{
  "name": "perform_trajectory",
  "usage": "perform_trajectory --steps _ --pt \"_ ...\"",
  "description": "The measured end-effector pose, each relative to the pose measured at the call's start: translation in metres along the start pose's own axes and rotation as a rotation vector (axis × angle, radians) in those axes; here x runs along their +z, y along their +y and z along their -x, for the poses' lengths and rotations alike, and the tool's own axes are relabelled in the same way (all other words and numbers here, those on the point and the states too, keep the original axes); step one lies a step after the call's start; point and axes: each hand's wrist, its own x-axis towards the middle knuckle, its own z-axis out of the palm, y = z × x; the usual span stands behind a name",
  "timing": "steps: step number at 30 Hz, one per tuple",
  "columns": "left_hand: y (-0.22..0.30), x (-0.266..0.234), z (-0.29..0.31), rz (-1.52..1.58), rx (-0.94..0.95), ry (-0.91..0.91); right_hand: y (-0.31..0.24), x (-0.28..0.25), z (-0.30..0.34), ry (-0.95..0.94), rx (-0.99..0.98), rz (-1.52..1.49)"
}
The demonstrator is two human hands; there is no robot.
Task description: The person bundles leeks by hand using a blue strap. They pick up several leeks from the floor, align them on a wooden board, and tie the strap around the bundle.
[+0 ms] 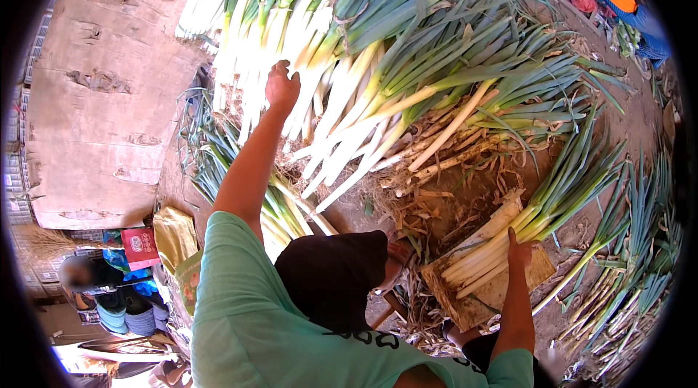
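Observation:
A large heap of long green onions, with white stalks and green leaves, spreads in front of me. Over the white stalks on its left side reaches my left hand, fingers slightly bent and apart, with nothing seen in it. At the right, a smaller bunch of green onions lies slanted on a wooden board, white ends toward me. My right hand grips the side of this bunch near where white turns green; some of its fingers are hidden.
A big wooden sheet stands at the left. More green onions lie on the ground at the far right. Dry peelings litter the ground beside the board. A red bag and a yellow bag are at the lower left.

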Motion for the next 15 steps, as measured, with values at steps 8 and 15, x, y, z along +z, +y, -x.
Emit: perform_trajectory --steps 8,15 --pt "0.003 0.014 -0.021 -0.097 -0.109 -0.139 -0.002 -0.012 0.005 -0.095 -0.001 -0.037" --pt "0.039 0.024 0.038 0.252 -0.058 -0.222 -0.006 -0.021 0.011 -0.099 -0.014 -0.039"
